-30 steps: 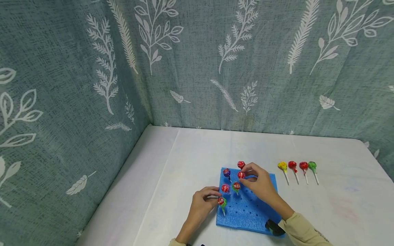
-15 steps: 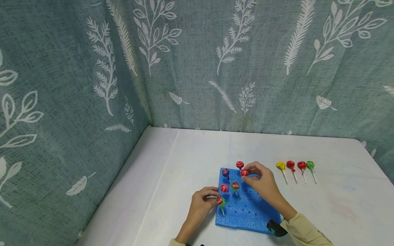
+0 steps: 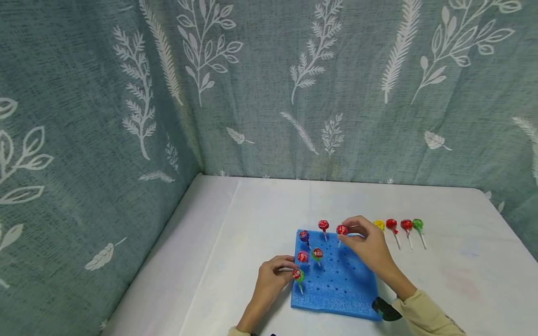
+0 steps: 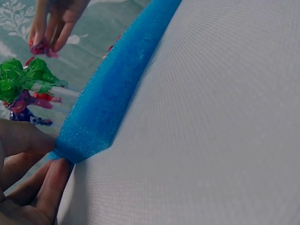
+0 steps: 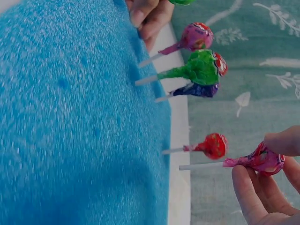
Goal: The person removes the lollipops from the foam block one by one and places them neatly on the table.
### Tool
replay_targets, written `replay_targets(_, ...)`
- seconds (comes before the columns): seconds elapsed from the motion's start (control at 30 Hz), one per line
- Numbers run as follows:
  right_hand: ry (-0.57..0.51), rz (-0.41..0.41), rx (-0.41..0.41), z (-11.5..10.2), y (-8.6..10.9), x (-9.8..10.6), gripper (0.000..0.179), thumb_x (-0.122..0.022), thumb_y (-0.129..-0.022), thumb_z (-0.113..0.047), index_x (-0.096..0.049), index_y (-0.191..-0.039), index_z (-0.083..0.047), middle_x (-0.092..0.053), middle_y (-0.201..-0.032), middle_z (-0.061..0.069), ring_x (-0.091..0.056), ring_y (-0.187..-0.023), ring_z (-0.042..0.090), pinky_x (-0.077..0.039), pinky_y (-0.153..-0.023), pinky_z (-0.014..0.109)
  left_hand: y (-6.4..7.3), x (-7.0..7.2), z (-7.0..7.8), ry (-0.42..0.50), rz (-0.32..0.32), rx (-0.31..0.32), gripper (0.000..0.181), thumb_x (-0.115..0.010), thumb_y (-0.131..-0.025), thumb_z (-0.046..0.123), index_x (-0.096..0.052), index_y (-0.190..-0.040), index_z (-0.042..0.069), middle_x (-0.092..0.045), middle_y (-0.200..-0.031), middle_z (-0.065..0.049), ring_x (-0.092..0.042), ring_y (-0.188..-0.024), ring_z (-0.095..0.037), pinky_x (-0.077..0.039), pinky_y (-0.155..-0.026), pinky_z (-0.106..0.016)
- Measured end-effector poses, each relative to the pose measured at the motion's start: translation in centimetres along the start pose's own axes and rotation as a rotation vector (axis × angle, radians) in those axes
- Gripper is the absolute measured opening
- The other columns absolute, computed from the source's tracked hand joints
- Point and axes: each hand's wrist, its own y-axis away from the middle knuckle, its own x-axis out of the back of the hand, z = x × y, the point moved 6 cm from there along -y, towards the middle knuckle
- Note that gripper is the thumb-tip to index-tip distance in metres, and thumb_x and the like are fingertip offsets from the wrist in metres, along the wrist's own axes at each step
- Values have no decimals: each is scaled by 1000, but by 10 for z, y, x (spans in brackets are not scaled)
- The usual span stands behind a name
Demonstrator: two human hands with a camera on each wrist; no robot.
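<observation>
Left hand [image 3: 273,278] nearest, thumb and fingers pinching the edge of a blue foam board [image 3: 323,301]. Just right of its fingertips, a green-and-red lollipop [image 3: 298,274] planted in the foam; past the fingertips, a pink lollipop [image 3: 302,256] and a second green one [image 3: 317,253]. Right hand [image 3: 370,242] above the board's far part, grasping a red-and-pink lollipop [image 3: 342,229] by its wrapped head, stick end clear of the foam. Left of that hand, planted: purple lollipop [image 3: 304,235], red lollipop [image 3: 323,225]. Right of it, lying on the white table [image 3: 260,210]: yellow lollipop [image 3: 379,224] partly hidden, two red ones [image 3: 392,224], green lollipop [image 3: 418,224]. Leaf-print curtain [image 3: 260,158] beyond both hands.
</observation>
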Motion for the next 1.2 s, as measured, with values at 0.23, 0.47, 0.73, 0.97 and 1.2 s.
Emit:
replay_targets(0.23,60,52,56,2,1,15,26,-73,-82,-11,-62,-105,-6,-64,-102,11,-63,-95,27,-52,-73,15,-2,0,-6,2,2,3,12,-66,-75,-10,-70,-87,-8,-63,-108,-24,-64,-97,-32,-54,-76,-21)
replay_targets(0.47,86,82,100,30,-2,30,29,-74,-82,-21,-63,-107,-12,-63,-103,9,-62,-94,23,-51,-72,13,-11,0,-34,-15,17,19,14,-69,-75,-8,-73,-86,0,-66,-109,-14,-64,-99,-25,-53,-77,-21)
replay_targets(0.73,176,136,100,68,-6,43,29,-71,-84,-34,-62,-109,-23,-63,-104,-4,-61,-93,14,-52,-71,14,-10,1,-37,-11,26,-6,14,-69,-73,-6,-73,-84,1,-66,-107,-12,-65,-96,-21,-54,-75,-22)
replay_targets(0.97,149,113,30,13,3,56,25,-71,-85,-13,-62,-106,-4,-65,-101,9,-57,-88,-1,-49,-73,10,-2,0,-3,-18,8,42,13,-67,-74,-11,-70,-86,-8,-64,-109,-21,-63,-100,-32,-52,-74,-16)
replay_targets(1.2,163,150,37,15,4,67,25,-72,-84,-13,-63,-105,-4,-65,-99,10,-57,-86,-1,-48,-70,9,-2,-1,-2,-9,7,38,13,-67,-74,-10,-70,-86,-9,-63,-109,-23,-63,-100,-32,-52,-75,-16)
